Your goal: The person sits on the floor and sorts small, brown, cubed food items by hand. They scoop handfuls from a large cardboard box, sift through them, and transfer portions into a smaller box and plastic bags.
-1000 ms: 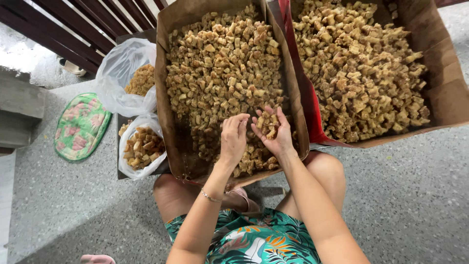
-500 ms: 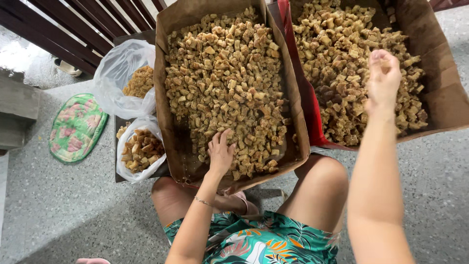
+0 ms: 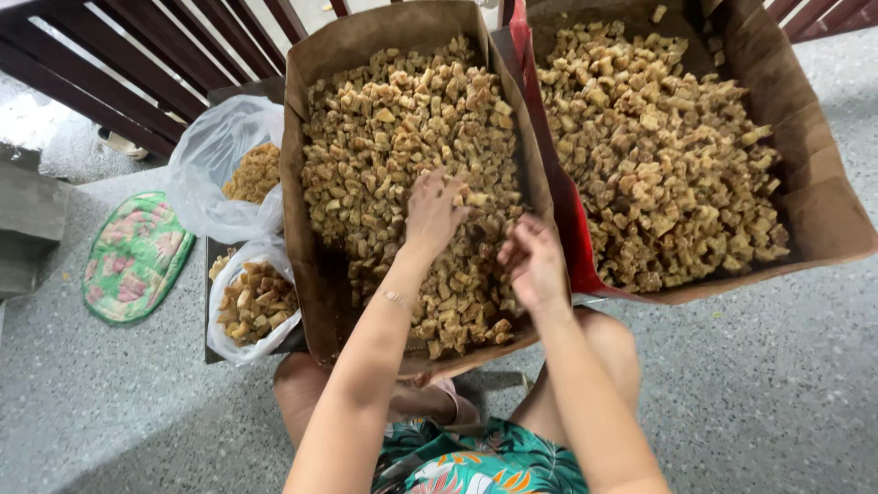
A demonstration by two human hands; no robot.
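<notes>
Head camera looks straight down on a person seated on a speckled grey floor [image 3: 768, 384], knees drawn up beneath two wide brown cardboard boxes. The near brown cardboard box [image 3: 302, 274] sits directly in front of the lap, within easy reach of both arms, and is filled almost to its walls with small tan, crumbly chunks [image 3: 412, 119]. The left hand [image 3: 433, 212] lies palm down on that heap near the box's middle, fingers spread and curled into the pieces, apparently raking or gathering them; I cannot tell whether anything is pinched underneath. The right hand [image 3: 533, 263] hovers just above the box's right wall, fingers loosely curled inward as if cupping a few pieces, though what it carries is hidden by the fingers themselves.

Just beside it on the right stands a second brown cardboard box with a red inner edge [image 3: 823, 210], tilted slightly outward and holding a similar load of chunks. On the left, touching the near box, are two clear plastic bags: the upper bag [image 3: 219, 165] gapes open over finer brown crumbs, and the lower bag [image 3: 240, 306] holds larger pale pieces, both mouths up so they can be reached from the seat. A green floral quilted mat [image 3: 137, 256] lies further left, and dark wooden railing slats [image 3: 137, 64] run along the top.
</notes>
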